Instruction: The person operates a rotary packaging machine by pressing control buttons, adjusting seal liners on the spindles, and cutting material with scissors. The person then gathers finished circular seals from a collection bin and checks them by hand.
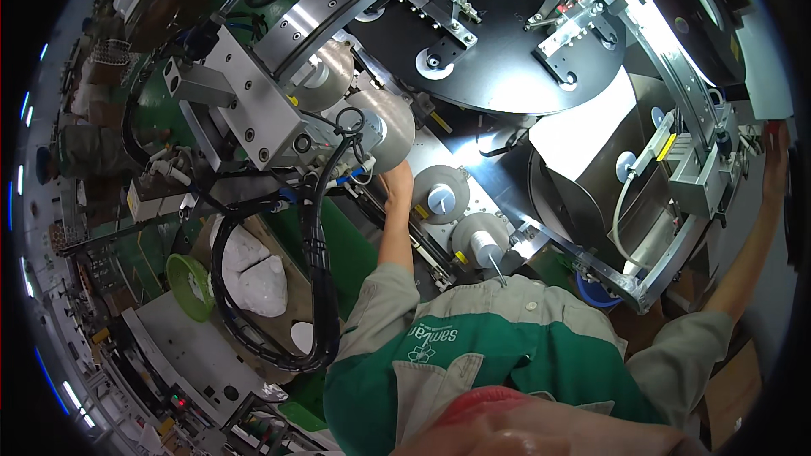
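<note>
- A green and grey shirt [541, 355] is worn by the person, and it is seen at the bottom, nearest of all.
- Just past the shirt, a low metal wheel [481, 241] with a white middle is seen, and a second low wheel [428, 182] is placed right beside it.
- The left hand [399, 180] is held at the lower edge of a big shiny disc [400, 125]. The fingers are partly hidden by the disc, so it cannot be told if it is being gripped.
- The big disc is set on the left part of the machine, next to a metal block [241, 101] and some black hoses [317, 236].
- The right hand [775, 160] is stretched far out to the right edge, near a small red part [773, 127] under a pale box [764, 59]. Its grip cannot be told there.
- Between the hands, a white sheet [583, 135] is lit brightly.
- Farther off, a big black round table [507, 76] is seen, with little metal arms held over it.
- Away to the left, white bags [258, 279] are seen beside a green basket [187, 287].
</note>
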The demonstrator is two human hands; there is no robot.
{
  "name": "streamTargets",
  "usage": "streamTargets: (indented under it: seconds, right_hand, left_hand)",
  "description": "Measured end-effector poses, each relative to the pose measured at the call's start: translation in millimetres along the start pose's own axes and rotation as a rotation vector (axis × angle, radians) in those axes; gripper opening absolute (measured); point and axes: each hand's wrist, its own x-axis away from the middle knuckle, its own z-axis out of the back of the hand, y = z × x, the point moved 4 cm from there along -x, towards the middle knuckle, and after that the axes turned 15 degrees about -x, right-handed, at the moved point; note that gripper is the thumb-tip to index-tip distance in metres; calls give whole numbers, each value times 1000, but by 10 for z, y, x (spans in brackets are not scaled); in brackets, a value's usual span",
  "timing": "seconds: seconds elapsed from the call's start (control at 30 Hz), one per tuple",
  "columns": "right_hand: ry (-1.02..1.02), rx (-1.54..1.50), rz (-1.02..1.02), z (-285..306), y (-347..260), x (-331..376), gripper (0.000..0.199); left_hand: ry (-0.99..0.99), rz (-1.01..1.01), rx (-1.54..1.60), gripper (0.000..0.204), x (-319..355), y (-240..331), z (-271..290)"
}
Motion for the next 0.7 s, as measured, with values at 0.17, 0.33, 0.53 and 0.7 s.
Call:
streamTargets:
  seconds: [0.17, 0.33, 0.53, 0.7]
  right_hand:
    - [30, 8, 5, 19, 28, 2, 39]
    - [3, 5, 5, 68, 25, 6, 38]
    - [-9, 158, 4, 50, 97, 49, 60]
    - [23, 73, 14, -39, 35, 44, 49]
  left_hand:
    - [-11, -1, -10, 28, 9, -13, 6]
    - [-46, 52, 2, 27, 17, -2, 29]
    - [-21, 50, -2, 26, -4, 24, 44]
    - [38, 23, 27, 24, -13, 17, 39]
